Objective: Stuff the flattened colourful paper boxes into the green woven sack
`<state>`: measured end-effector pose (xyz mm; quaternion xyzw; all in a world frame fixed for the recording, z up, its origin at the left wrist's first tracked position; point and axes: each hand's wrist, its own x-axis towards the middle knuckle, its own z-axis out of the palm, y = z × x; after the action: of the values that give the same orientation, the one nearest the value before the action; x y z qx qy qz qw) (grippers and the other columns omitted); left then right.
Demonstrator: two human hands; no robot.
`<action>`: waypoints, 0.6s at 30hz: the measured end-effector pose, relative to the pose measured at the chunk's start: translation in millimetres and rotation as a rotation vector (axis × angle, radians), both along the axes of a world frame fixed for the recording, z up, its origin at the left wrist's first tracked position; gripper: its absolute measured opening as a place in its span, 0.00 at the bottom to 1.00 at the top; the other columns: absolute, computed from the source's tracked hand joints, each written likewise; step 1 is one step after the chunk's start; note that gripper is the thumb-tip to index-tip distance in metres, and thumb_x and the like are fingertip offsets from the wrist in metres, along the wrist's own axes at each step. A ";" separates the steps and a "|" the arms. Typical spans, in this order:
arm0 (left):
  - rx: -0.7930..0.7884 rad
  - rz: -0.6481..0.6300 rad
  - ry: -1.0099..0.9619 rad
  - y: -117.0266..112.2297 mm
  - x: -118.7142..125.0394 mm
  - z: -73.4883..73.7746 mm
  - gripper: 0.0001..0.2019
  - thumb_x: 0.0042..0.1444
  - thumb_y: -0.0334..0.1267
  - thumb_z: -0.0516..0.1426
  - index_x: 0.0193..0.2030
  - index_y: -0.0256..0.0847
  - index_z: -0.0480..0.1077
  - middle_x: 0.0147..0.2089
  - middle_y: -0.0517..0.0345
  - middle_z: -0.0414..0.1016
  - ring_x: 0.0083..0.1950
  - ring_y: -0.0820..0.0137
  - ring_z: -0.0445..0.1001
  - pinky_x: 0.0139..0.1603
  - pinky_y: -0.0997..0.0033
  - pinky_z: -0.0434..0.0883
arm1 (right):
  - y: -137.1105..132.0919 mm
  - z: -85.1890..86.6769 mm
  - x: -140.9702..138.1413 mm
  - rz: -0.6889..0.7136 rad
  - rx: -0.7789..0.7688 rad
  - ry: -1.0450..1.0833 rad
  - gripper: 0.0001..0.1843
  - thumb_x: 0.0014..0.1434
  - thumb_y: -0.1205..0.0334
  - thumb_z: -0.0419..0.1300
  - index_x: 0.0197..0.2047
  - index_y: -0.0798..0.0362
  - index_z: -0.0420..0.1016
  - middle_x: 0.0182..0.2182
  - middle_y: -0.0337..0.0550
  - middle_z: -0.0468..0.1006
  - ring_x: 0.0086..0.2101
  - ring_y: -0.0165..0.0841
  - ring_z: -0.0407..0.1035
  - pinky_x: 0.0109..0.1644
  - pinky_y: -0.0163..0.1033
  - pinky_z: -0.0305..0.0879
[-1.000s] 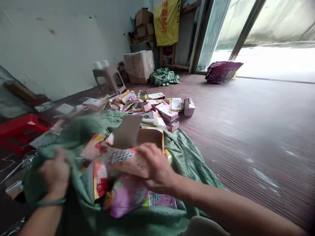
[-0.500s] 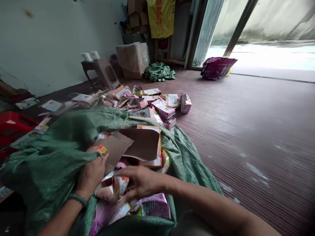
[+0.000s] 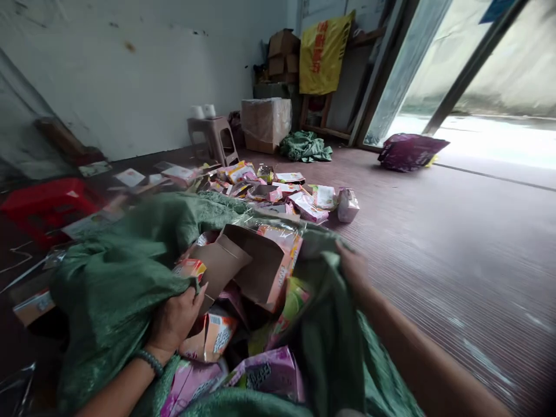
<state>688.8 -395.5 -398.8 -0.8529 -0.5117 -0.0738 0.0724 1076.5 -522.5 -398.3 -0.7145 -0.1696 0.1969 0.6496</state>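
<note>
A large green woven sack (image 3: 117, 289) lies open in front of me, with several crumpled, colourful cardboard boxes inside. My left hand (image 3: 176, 321), a beaded bracelet at its wrist, is closed on the left edge of the sack's mouth. On the right side, my right hand (image 3: 354, 269) grips the sack's rim and holds that side raised; its fingers are partly hidden and blurred. Between my hands are an opened brown-lined box (image 3: 256, 263), an orange box (image 3: 212, 339) and a purple box (image 3: 269, 373).
Beyond the sack, flattened and crushed boxes (image 3: 260, 188) are heaped on the floor. A red plastic stool (image 3: 52, 208) is at left. Farther back are a brown stool (image 3: 212, 136), a plastic-wrapped carton (image 3: 266, 121) and a purple bag (image 3: 408, 152) near the doorway.
My right hand has moved from the boxes inside to the sack's right rim, which is now lifted. My left hand keeps its grip on the left edge. The view has turned left.
</note>
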 end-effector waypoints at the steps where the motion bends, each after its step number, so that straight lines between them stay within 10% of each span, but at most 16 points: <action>1: -0.004 0.013 -0.021 -1.3 -0.8 -1.4 0.25 0.65 0.45 0.43 0.35 0.36 0.80 0.24 0.45 0.74 0.24 0.66 0.71 0.27 0.70 0.65 | 3.1 28.5 5.6 -0.074 0.062 -0.025 0.19 0.44 0.46 0.69 0.30 0.54 0.78 0.27 0.45 0.78 0.29 0.37 0.69 0.33 0.42 0.68; 5: -0.044 0.097 -0.003 -2.4 12.0 -5.2 0.25 0.66 0.48 0.46 0.31 0.35 0.78 0.25 0.42 0.75 0.24 0.64 0.74 0.25 0.71 0.61 | 21.5 96.1 -0.9 -0.164 0.216 -0.425 0.21 0.49 0.41 0.66 0.27 0.51 0.73 0.26 0.41 0.72 0.28 0.32 0.63 0.33 0.39 0.61; 9: -0.155 0.153 0.030 4.3 27.6 -6.9 0.24 0.67 0.48 0.46 0.36 0.34 0.78 0.27 0.40 0.78 0.26 0.61 0.76 0.24 0.71 0.58 | 36.7 98.4 -56.5 0.294 0.054 -0.768 0.29 0.58 0.37 0.58 0.19 0.50 0.59 0.18 0.34 0.58 0.23 0.29 0.54 0.29 0.39 0.51; 12: -0.149 0.124 -0.010 4.7 23.8 -2.3 0.24 0.68 0.50 0.48 0.38 0.35 0.78 0.30 0.41 0.80 0.29 0.59 0.78 0.26 0.71 0.59 | 37.3 103.9 -92.2 0.215 0.101 -0.862 0.24 0.64 0.44 0.57 0.23 0.50 0.63 0.23 0.35 0.63 0.26 0.30 0.58 0.33 0.38 0.56; 15: -0.136 0.134 -0.098 -9.3 14.5 14.0 0.23 0.70 0.50 0.48 0.38 0.35 0.77 0.31 0.41 0.81 0.33 0.58 0.80 0.28 0.69 0.60 | 42.9 90.9 -111.6 0.288 0.171 -1.069 0.21 0.66 0.47 0.58 0.25 0.50 0.67 0.37 0.43 0.73 0.40 0.37 0.66 0.46 0.43 0.64; 18: -0.247 0.084 -0.219 -30.8 10.8 40.1 0.21 0.70 0.49 0.48 0.39 0.36 0.74 0.32 0.42 0.81 0.35 0.58 0.81 0.29 0.68 0.62 | 59.4 31.6 -138.3 0.667 -0.095 -1.217 0.18 0.68 0.54 0.55 0.29 0.51 0.74 0.46 0.48 0.76 0.48 0.42 0.66 0.52 0.49 0.64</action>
<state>699.6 -426.3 -358.8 -0.8200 -0.5569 -0.1000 -0.0861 938.2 -463.1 -366.8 -0.6353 -0.7052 -0.0424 0.3119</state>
